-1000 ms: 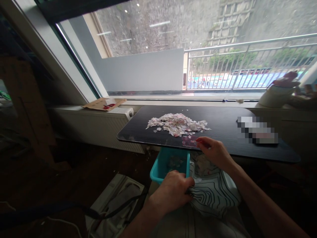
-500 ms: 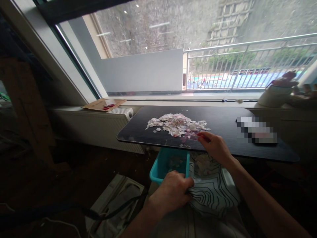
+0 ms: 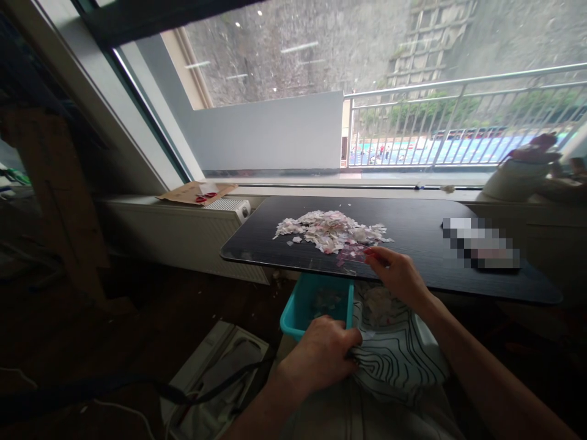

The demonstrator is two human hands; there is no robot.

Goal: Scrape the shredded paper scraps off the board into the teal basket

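A black, wood-grained tabletop with rounded corners is set below a large window. A metal railing is seen beyond the glass. To the left, a white radiator is mounted along the wall, and a brown paper sheet bearing a red object is laid above it. The room's left side and the floor are left in deep shadow. At the tabletop's right end, an object is masked by pixelation and cannot be identified.

A loose pile of paper scraps is heaped near the middle of the tabletop. A transparent pink-tinted sheet is held at its right edge by the right hand, pinched between thumb and fingers. The sheet is extended leftward from the fingertips, just in front of the pile and above the near table edge; whether the scraps are touched by it cannot be told.

Below that edge, a turquoise bin with scraps inside is positioned beside a line-patterned cloth. The left hand is curled at the bin's near right corner, against the cloth; whether the rim, the cloth or both are gripped cannot be told, since the fingertips are hidden.
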